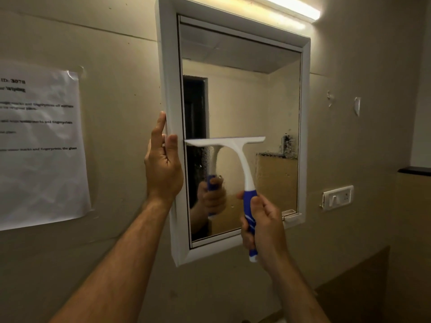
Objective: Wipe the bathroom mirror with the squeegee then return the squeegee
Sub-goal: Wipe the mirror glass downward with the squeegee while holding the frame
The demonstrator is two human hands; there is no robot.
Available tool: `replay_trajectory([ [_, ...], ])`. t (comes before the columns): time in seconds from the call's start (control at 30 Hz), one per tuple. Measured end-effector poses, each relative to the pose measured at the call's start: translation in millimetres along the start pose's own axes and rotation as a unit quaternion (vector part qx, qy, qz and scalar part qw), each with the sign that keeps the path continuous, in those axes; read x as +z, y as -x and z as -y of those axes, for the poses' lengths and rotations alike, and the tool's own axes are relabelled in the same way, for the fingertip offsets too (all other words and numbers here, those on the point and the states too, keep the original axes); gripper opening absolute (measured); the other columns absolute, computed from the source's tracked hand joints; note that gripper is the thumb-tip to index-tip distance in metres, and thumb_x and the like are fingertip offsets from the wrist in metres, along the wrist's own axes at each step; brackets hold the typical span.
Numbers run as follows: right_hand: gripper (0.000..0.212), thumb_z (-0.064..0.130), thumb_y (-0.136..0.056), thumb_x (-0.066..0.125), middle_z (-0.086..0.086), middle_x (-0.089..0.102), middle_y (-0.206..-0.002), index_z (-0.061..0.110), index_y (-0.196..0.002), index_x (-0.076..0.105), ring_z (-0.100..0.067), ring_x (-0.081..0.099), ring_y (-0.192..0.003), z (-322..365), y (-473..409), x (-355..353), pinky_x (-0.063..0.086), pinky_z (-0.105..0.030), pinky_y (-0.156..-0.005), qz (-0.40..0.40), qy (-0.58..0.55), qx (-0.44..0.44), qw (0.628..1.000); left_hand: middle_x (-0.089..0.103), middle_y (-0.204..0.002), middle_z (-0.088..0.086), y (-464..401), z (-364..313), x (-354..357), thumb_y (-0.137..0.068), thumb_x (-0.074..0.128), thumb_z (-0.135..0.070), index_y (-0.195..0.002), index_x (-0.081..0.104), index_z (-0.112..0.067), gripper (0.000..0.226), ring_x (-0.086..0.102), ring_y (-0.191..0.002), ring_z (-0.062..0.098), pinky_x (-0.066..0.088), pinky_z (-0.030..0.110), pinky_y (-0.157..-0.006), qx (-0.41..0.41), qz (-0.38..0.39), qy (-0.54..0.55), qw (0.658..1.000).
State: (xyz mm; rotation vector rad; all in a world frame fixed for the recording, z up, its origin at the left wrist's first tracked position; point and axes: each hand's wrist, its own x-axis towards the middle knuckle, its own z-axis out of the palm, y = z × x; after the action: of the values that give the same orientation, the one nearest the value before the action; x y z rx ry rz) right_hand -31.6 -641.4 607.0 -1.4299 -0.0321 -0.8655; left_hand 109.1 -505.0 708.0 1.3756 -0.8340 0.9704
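While my right hand [263,226] wrapped its fingers around the blue grip of the squeegee [235,164], the white blade lay level against the glass of the mirror [245,101], roughly at mid-height and toward its left side. My thumb sat high on the grip, near where the blue met the white neck, which gave me a say over the blade's tilt. My left hand [163,159] rested on the left edge of the white frame [168,66], fingers straight along its outer side and thumb on its face, steadying it rather than clutching anything.

Below the blade the glass looked misted and beaded with droplets; above it the reflection seemed clearer, so I judged the stroke to be about halfway down. To do it well, I reckoned the blade needed even pressure along its whole edge, kept level, and drawn in one unbroken pull to the bottom rail. The right part of the glass, where dark speckled marks showed, would likely want its own overlapping pass.

Further out, a printed sheet [39,145] hung on the wall to the left, a switch plate [338,198] sat to the right, and a tube light [291,8] glowed above the frame.
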Motion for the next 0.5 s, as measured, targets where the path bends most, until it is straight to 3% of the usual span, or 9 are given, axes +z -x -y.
replay_trajectory([
  [0.13,0.055,0.050,-0.083,0.043,-0.004,0.051,-0.061,0.013,-0.122,0.059,-0.007,0.041,-0.041,-19.2,17.5,-5.7,0.034,-0.022,-0.037,-0.008,-0.001,0.027,1.000,0.044,-0.121,0.039,0.1,-0.1,0.5,-0.102,0.032,-0.036,-0.146,0.024,-0.035,0.045,0.045,-0.108,0.054,0.044,0.061,-0.083,0.002,0.001,-0.002,1.000],
  [0.27,0.049,0.051,-0.085,0.044,0.003,0.051,-0.057,0.016,-0.113,0.062,-0.006,0.040,-0.041,-4.7,9.5,-2.4,0.034,-0.021,-0.037,-0.009,-0.004,0.005,1.000,0.043,-0.119,0.042,0.4,-1.4,-0.3,-0.101,0.030,-0.038,-0.145,0.024,-0.036,0.044,0.044,-0.105,0.058,0.043,0.063,-0.081,-0.001,0.004,-0.007,1.000],
  [0.43,0.032,0.039,-0.101,0.038,0.005,0.051,-0.055,0.021,-0.109,0.063,-0.005,0.041,-0.041,14.9,-12.7,2.1,0.035,-0.020,-0.037,0.000,0.018,-0.022,1.000,0.042,-0.119,0.044,1.5,-4.0,-0.5,-0.102,0.029,-0.038,-0.145,0.024,-0.038,0.044,0.043,-0.105,0.060,0.044,0.064,-0.080,-0.009,0.003,-0.011,1.000],
  [0.5,0.036,0.045,-0.096,0.041,0.004,0.051,-0.056,0.021,-0.112,0.062,-0.006,0.041,-0.041,7.9,-6.1,0.9,0.035,-0.021,-0.037,0.004,0.009,-0.009,1.000,0.040,-0.119,0.045,1.9,-4.1,-0.5,-0.101,0.029,-0.039,-0.145,0.024,-0.038,0.044,0.042,-0.105,0.060,0.043,0.062,-0.081,-0.011,0.003,-0.010,1.000],
])
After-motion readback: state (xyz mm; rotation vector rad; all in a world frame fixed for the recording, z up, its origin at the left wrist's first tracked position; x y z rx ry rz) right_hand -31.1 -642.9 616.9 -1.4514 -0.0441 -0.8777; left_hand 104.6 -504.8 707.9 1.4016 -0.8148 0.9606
